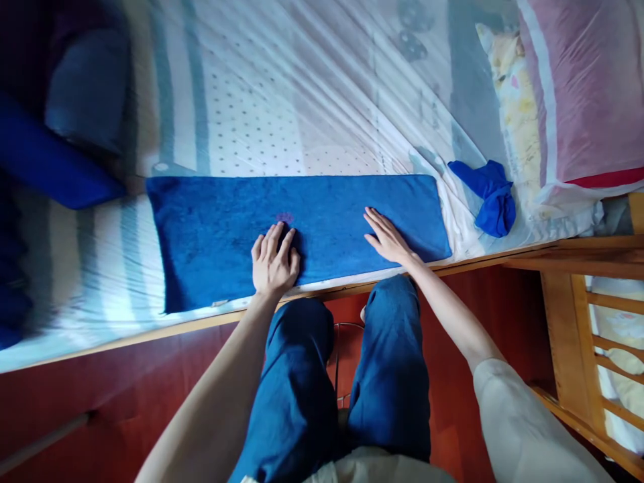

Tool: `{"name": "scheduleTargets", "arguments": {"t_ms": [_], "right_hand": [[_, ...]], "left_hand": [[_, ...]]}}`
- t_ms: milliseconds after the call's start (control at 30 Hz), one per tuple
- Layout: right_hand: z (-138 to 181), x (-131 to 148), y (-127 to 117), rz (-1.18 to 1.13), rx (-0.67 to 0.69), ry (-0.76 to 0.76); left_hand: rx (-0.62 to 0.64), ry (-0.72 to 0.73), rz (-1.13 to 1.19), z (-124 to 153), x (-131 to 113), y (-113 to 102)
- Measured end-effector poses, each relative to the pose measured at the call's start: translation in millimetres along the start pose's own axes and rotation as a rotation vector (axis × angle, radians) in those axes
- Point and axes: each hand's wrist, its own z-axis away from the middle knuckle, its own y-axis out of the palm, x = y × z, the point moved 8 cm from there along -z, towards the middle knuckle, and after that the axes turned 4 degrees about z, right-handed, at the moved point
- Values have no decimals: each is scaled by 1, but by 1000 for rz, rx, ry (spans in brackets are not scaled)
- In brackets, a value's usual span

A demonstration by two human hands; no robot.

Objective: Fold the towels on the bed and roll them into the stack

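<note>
A blue towel (216,235) lies spread out as a long strip along the near edge of the bed. My left hand (276,260) rests palm down on its middle, fingers somewhat spread, just below a small purplish mark on the cloth. Farther right, my right hand (386,236) lies flat on the towel with the fingers stretched out. Neither hand grips anything. The towel's left end looks slightly crooked, and its right end lies near creases in the sheet.
A crumpled blue cloth (490,198) lies on the bed sheet (332,87) to the right, by a pink pillow (588,94). Dark and blue items (55,154) sit at the left. A wooden bed rail (558,335) stands at the lower right, above a red floor (166,402).
</note>
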Motion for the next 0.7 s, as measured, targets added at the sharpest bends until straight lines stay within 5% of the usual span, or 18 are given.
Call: {"name": "scheduleTargets", "arguments": {"t_ms": [200, 333, 500, 600, 700], "right_hand": [[68, -100, -58, 164, -170, 265], [87, -129, -82, 225, -206, 393], [59, -110, -81, 293, -255, 565], [18, -68, -62, 297, -273, 441], [-23, -20, -31, 266, -199, 228]], "left_hand": [[40, 14, 4, -2, 13, 10], [49, 34, -25, -1, 11, 15], [92, 193, 26, -8, -36, 41], [129, 315, 90, -23, -58, 61], [117, 277, 136, -31, -31, 54]]}}
